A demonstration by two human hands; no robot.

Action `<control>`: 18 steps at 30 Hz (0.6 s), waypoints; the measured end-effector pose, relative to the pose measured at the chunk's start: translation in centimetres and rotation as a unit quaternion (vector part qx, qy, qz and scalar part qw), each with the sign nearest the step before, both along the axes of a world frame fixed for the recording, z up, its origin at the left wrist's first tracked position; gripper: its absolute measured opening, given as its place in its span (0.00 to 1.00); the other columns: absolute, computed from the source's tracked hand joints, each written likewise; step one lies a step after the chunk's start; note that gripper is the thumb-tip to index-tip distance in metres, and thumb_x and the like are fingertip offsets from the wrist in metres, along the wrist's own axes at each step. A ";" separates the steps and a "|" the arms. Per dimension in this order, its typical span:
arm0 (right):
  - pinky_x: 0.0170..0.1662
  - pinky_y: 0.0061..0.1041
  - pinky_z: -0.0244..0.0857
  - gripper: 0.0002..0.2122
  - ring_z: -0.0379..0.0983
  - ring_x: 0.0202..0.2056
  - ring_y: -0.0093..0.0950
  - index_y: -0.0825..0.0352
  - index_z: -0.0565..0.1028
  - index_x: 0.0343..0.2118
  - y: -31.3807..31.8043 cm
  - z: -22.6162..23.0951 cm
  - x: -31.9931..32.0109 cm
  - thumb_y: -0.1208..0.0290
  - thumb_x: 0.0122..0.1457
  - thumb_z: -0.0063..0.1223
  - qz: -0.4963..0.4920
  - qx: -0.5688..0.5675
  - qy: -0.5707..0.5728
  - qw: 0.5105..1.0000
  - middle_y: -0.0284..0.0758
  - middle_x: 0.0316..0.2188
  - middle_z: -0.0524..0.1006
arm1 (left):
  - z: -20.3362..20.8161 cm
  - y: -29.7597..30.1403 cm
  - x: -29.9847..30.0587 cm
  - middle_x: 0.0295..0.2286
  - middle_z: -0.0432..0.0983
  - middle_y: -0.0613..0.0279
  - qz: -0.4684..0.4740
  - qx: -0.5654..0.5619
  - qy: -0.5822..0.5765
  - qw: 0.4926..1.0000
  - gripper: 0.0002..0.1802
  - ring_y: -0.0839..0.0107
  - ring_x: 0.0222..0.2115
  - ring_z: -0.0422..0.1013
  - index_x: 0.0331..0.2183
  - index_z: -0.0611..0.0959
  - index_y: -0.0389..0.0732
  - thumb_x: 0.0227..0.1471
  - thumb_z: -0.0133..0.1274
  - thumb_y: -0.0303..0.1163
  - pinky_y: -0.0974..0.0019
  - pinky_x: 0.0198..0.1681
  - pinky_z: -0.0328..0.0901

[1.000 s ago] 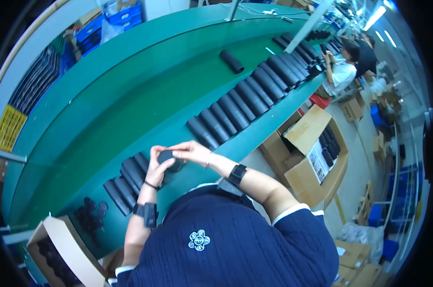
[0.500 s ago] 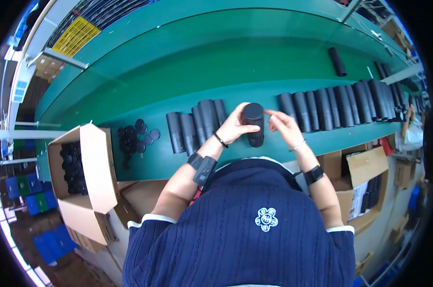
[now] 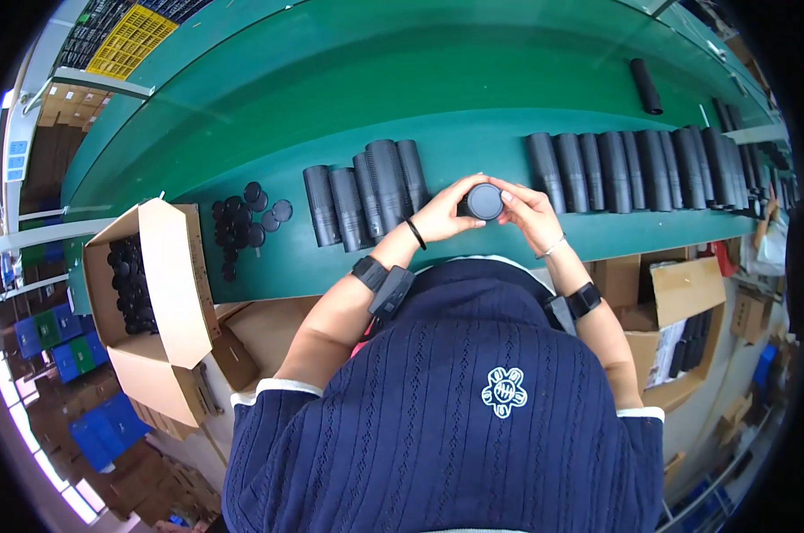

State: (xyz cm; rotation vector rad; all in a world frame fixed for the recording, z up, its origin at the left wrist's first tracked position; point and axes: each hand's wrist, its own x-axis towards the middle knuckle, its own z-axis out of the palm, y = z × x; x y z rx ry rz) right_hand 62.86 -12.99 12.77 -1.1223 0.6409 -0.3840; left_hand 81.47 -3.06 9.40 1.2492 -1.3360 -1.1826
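Observation:
A black cylindrical tube topped by a round black cap (image 3: pixel 485 202) is held upright, its cap end facing up and its body mostly hidden below. My left hand (image 3: pixel 444 218) wraps around the tube from the left. On the other side, the fingers and thumb of my right hand (image 3: pixel 530 213) are closed against the cap's right edge. Just left of my left hand, several black ribbed tubes (image 3: pixel 386 186) lie side by side on the green workbench (image 3: pixel 460 147). Loose round black caps (image 3: pixel 242 218) are scattered farther left on the bench.
A long row of black tubes (image 3: pixel 613 173) runs to the right. One tube (image 3: pixel 645 87) lies apart at the back. An open cardboard box (image 3: pixel 178 293) of caps stands left; another box (image 3: pixel 689 291) sits below the bench at right. A co-worker's hand (image 3: pixel 772 211) shows far right.
My right hand has come in from beside the tube to grip the cap's edge. The tube has tipped so its capped end faces up. The whole view has shifted slightly.

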 end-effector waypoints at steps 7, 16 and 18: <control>0.32 0.16 0.67 0.14 0.70 0.26 0.17 0.66 0.74 0.49 0.1 -0.2 0.1 0.71 0.61 0.50 -0.011 0.016 0.008 1.000 0.29 0.29 0.72 | 1.0 -0.3 -0.7 0.51 0.62 0.55 -0.011 0.022 0.063 0.998 0.38 0.67 0.55 0.57 0.55 0.61 0.39 0.46 0.61 0.31 0.62 0.59 0.52; 0.31 0.16 0.66 0.16 0.71 0.28 0.17 0.68 0.70 0.49 -1.3 0.7 1.5 0.72 0.59 0.52 -0.036 -0.006 -0.010 0.999 0.28 0.26 0.73 | 1.4 -1.9 0.1 0.49 0.61 0.53 0.070 -0.051 -0.026 0.996 0.38 0.62 0.53 0.58 0.53 0.59 0.39 0.46 0.62 0.35 0.61 0.56 0.54; 0.35 0.19 0.66 0.22 0.72 0.34 0.22 0.68 0.69 0.51 -1.9 0.8 1.8 0.71 0.52 0.60 0.029 -0.090 -0.009 0.995 0.31 0.31 0.72 | 1.9 -2.3 0.9 0.49 0.62 0.51 0.044 -0.082 -0.107 0.990 0.41 0.59 0.54 0.59 0.54 0.60 0.38 0.42 0.64 0.33 0.60 0.56 0.57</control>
